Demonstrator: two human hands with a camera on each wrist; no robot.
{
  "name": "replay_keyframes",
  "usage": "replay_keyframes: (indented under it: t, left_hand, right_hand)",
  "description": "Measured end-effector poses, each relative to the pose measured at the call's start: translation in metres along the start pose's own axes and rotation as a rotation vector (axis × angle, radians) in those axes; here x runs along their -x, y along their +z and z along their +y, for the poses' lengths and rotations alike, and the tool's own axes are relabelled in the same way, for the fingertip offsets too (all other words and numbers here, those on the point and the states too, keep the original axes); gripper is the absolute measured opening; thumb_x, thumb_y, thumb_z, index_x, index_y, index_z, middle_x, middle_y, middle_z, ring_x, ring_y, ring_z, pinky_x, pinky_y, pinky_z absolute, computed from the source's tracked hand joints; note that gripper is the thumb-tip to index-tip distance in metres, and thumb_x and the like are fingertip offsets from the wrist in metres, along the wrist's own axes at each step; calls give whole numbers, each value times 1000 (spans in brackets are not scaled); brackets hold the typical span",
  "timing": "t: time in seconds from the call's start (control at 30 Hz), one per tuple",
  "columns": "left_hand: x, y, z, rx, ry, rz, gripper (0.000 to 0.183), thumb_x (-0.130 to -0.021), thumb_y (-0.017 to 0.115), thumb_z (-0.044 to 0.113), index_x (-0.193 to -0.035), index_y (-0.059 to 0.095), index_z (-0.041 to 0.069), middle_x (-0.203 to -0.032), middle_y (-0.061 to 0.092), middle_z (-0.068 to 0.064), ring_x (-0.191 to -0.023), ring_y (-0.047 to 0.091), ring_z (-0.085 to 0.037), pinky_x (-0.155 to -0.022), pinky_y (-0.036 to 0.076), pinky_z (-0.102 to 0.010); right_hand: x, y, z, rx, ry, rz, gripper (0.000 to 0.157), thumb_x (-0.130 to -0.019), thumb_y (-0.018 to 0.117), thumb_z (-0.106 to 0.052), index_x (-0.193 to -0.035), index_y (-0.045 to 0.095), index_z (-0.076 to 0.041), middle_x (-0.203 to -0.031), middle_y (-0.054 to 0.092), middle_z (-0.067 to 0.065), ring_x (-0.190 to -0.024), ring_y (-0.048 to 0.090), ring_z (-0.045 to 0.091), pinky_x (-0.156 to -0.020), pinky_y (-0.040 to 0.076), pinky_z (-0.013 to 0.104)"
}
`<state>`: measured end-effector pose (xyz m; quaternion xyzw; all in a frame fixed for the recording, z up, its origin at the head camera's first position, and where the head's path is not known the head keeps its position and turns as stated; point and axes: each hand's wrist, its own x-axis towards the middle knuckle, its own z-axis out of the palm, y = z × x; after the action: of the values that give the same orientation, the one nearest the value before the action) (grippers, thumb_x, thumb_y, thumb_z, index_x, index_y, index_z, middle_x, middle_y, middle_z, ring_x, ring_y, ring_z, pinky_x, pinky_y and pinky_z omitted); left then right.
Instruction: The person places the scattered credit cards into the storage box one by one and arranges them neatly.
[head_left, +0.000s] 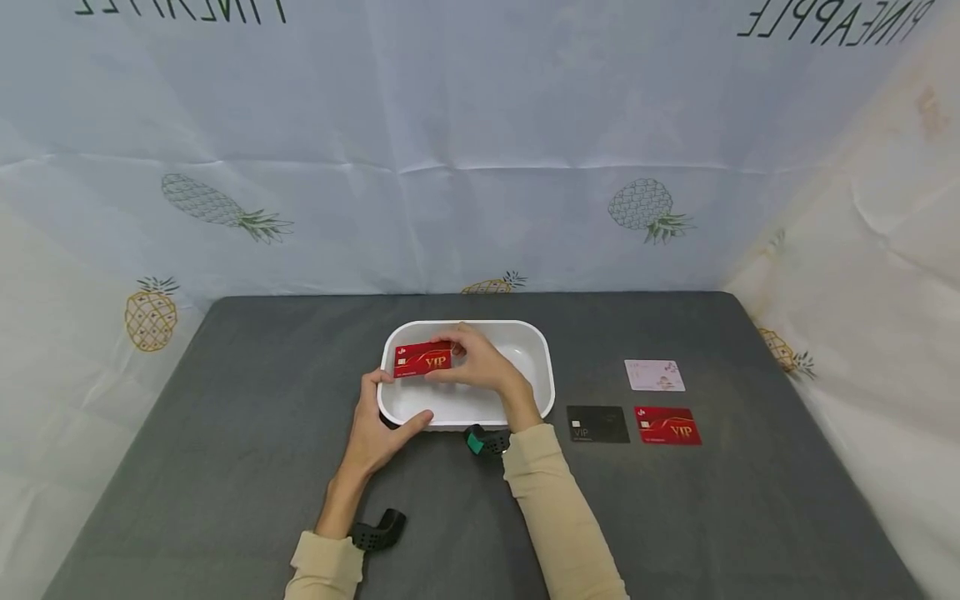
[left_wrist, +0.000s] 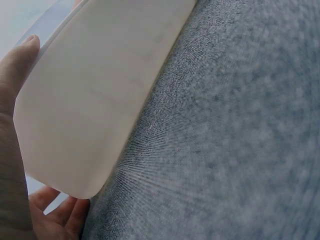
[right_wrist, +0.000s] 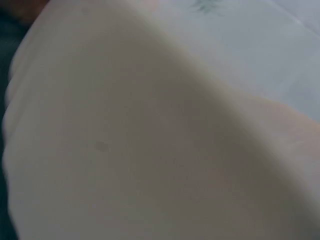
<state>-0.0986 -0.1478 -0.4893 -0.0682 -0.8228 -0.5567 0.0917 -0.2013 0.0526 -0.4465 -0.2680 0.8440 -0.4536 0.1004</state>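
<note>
A white rectangular tray (head_left: pixel 480 415) with rounded corners sits on the grey table. My left hand (head_left: pixel 377 431) grips its left end, thumb at the front rim and fingers along the left side. In the left wrist view, the thumb (left_wrist: pixel 22 62) lies by the rim and the fingers reach round the tray's end wall (left_wrist: pixel 85 120). Inside the tray's outline, my right hand (head_left: pixel 476 360) pinches a red VIP card (head_left: pixel 416 360) by its right end. The tray's pale wall (right_wrist: pixel 125 125) fills most of the right wrist view, blurred, and hides the right fingers there.
Right of the tray lie a black VIP card (head_left: pixel 597 424), a second red VIP card (head_left: pixel 667 426) and a pale pink card (head_left: pixel 654 375). Behind the grey table (head_left: pixel 225 467) hangs a white cloth (head_left: pixel 450 225) printed with pineapples.
</note>
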Motion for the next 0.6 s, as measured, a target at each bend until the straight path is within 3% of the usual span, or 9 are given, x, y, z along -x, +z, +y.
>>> replay_keyframes:
  t: [0.6]
  left_hand:
    - [0, 1, -1, -16, -16, 13, 70, -76, 84, 19, -125, 36, 4, -147, 45, -19, -126, 52, -31, -96, 43, -26]
  right_hand:
    - [-5, 8, -1, 146, 123, -23, 52, -74, 90, -17, -120, 71, -1, -108, 65, 14, -91, 51, 16, -82, 44, 25]
